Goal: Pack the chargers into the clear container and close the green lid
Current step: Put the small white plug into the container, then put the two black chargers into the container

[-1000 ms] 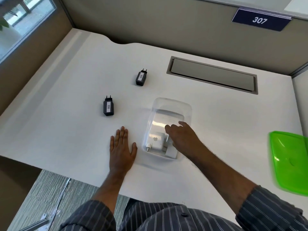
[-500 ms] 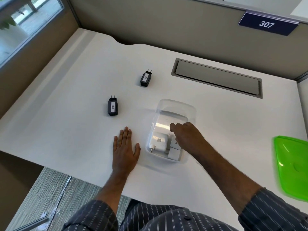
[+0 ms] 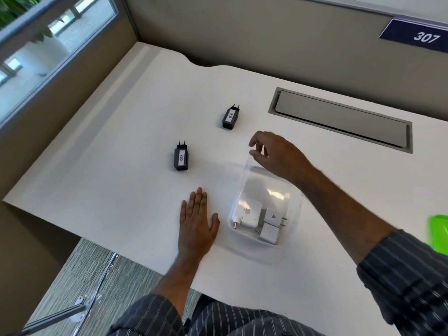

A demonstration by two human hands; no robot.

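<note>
In the head view, packing is partly done. Three white chargers [image 3: 260, 220] lie in the near end of the clear container [image 3: 294, 190] on the white counter [image 3: 121, 166]. Two black chargers are not packed yet: one marked 002 [image 3: 181, 158] and one marked 026 [image 3: 230, 116]. Both lie apart from the container.

The right hand [image 3: 274, 154] hangs over the far rim of the container. Its fingers are loose and curled, and it holds nothing. The left hand [image 3: 197, 220] lies flat on the counter, just beside the container.

I think the next move is to pick up the black charger marked 026, as it is nearest the right hand.

The green lid [image 3: 440, 232] is cut off at the right edge, so only a corner shows. The far wall of the container is hidden behind the right hand.
</note>
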